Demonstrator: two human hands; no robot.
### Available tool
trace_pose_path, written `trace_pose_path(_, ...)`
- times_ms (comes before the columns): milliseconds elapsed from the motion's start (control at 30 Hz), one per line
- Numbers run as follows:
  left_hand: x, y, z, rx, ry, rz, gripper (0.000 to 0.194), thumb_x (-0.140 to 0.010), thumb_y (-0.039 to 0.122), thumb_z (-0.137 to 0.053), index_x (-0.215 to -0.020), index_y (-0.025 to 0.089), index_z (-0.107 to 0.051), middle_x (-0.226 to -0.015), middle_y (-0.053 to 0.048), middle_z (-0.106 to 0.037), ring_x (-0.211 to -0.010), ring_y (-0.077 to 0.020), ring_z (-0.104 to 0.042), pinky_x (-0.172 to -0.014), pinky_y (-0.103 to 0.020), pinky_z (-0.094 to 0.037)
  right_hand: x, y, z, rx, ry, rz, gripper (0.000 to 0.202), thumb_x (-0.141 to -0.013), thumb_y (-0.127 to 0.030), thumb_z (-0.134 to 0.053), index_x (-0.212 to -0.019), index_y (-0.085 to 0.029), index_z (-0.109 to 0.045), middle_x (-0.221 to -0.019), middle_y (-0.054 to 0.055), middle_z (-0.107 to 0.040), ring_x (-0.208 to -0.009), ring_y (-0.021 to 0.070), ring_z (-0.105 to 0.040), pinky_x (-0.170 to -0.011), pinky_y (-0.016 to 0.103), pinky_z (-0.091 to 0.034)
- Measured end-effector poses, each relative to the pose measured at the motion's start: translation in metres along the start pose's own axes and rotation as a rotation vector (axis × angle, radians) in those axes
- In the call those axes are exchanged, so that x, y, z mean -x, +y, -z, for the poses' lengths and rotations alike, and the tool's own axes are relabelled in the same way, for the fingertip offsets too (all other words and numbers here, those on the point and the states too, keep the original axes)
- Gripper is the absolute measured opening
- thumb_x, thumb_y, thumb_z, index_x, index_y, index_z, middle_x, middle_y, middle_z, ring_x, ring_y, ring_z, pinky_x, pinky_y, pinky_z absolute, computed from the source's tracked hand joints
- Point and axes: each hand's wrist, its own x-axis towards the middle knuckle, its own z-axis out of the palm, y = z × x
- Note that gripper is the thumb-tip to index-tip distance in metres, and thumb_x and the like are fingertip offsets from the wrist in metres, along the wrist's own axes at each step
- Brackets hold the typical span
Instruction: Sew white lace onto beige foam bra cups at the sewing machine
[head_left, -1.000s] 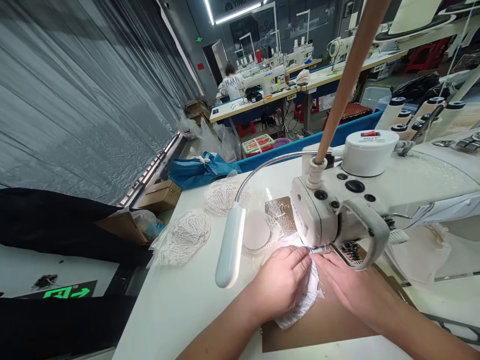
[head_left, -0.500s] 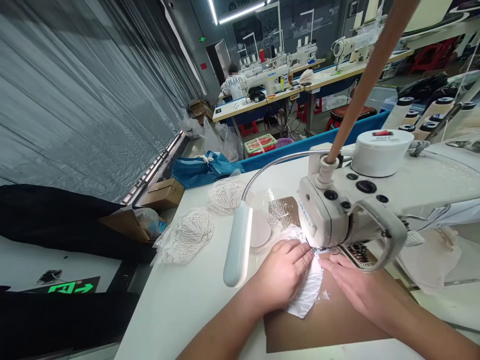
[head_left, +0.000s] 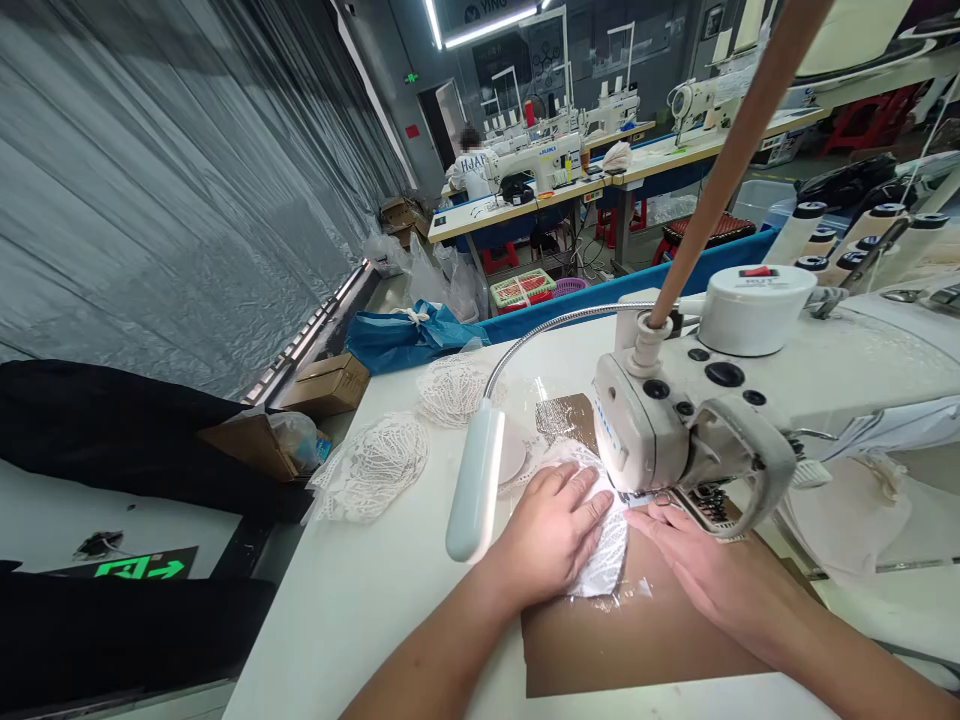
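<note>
A white lace piece [head_left: 606,560] lies on the brown sheet [head_left: 600,650] beside the needle area of a white sewing machine [head_left: 649,430]. My left hand [head_left: 555,530] rests on top of the lace, its fingers spread and pressing it flat. Just right of the lace, my right hand [head_left: 697,560] lies low with its fingers stretched toward the presser foot, the fingertips at the lace's right edge. The machine head partly hides the needle area.
A grey lamp [head_left: 476,485] on a bendable arm stands left of the machine. Two lace cup stacks [head_left: 382,465] [head_left: 456,388] lie on the white table's left side. Thread cones [head_left: 799,235] stand at right. A person [head_left: 471,165] sits in the background.
The lace has moved up and away from me, with its lower end now higher on the brown sheet. My left hand has shifted slightly left, its fingers more spread.
</note>
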Motion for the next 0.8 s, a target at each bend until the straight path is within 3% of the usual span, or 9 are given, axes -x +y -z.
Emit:
trace_pose_path(167, 0.004, 0.005, 0.006, 0.029, -0.054, -0.079, 0.036, -0.092, 0.032, -0.045, -0.123, 0.016, -0.054, -0.130, -0.015, -0.055, -0.118, -0.0317, -0.046, -0.097, -0.049, -0.037, 0.000, -0.002, 0.010, -0.055, -0.076, 0.066, 0.050, -0.084, -0.010, -0.037, -0.125, -0.030, -0.059, -0.097, 0.006, -0.068, -0.083, 0.0192, -0.063, -0.064, 0.027, -0.049)
trace_pose_path(267, 0.005, 0.005, 0.009, 0.090, -0.056, -0.125, 0.034, -0.091, 0.034, -0.048, -0.118, 0.015, -0.056, -0.125, -0.014, -0.058, -0.116, -0.0284, -0.048, -0.097, -0.044, -0.037, -0.004, -0.005, 0.018, -0.119, -0.098, 0.142, 0.046, -0.084, -0.008, -0.036, -0.115, -0.028, -0.063, -0.097, 0.005, -0.067, -0.077, 0.0172, -0.061, -0.063, 0.026, -0.046)
trace_pose_path(433, 0.008, 0.002, 0.011, 0.126, -0.084, -0.089, 0.031, -0.086, 0.046, -0.055, -0.092, 0.016, -0.063, -0.089, -0.009, -0.062, -0.086, -0.0221, -0.054, -0.080, -0.035, -0.042, -0.004, -0.005, 0.025, -0.134, -0.098, 0.086, 0.044, -0.085, -0.008, -0.037, -0.116, -0.028, -0.062, -0.090, 0.005, -0.066, -0.078, 0.0188, -0.060, -0.064, 0.027, -0.047)
trace_pose_path(567, 0.010, 0.002, 0.011, 0.110, -0.108, -0.015, 0.024, -0.092, 0.035, -0.048, -0.080, 0.017, -0.060, -0.078, -0.005, -0.061, -0.076, -0.0177, -0.053, -0.072, -0.031, -0.040, -0.002, -0.004, 0.026, -0.150, -0.118, 0.051, 0.040, -0.087, -0.011, -0.038, -0.113, -0.028, -0.064, -0.085, 0.005, -0.065, -0.079, 0.0191, -0.061, -0.066, 0.028, -0.047)
trace_pose_path(800, 0.004, -0.002, 0.019, 0.242, -0.178, 0.001, 0.029, -0.096, 0.028, -0.038, -0.074, 0.017, -0.054, -0.075, -0.003, -0.060, -0.073, -0.0154, -0.054, -0.074, -0.028, -0.041, -0.006, -0.006, 0.025, -0.293, -0.099, 0.149, 0.042, -0.087, -0.008, -0.036, -0.115, -0.025, -0.063, -0.095, 0.006, -0.065, -0.081, 0.0174, -0.059, -0.070, 0.028, -0.049)
